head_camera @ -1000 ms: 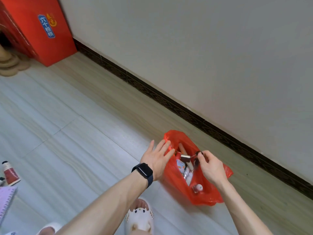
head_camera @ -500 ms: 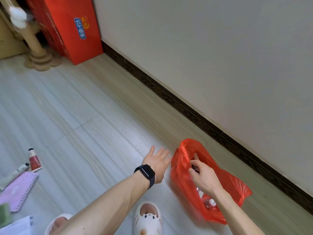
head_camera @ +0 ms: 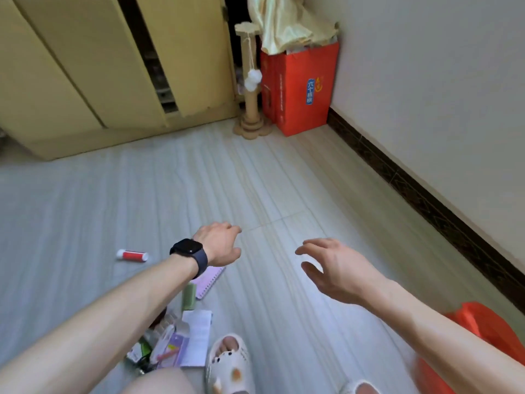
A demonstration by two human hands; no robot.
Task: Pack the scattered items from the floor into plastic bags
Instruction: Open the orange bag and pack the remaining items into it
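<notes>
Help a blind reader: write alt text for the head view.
The left hand, wearing a watch, and right hand hover empty over a pale floor. A red tube, notebook and papers lie scattered lower left; a red bag sits lower right near the wall.

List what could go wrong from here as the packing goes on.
1. The red plastic bag lies unheld at the frame's edge behind the right arm; it may slump and spill.
2. The loose pile of papers and packets sits right beside the white slipper; a step could crush it.
3. The red-and-white tube lies on its side on smooth floor; a nudge from the left hand may roll it away.
</notes>
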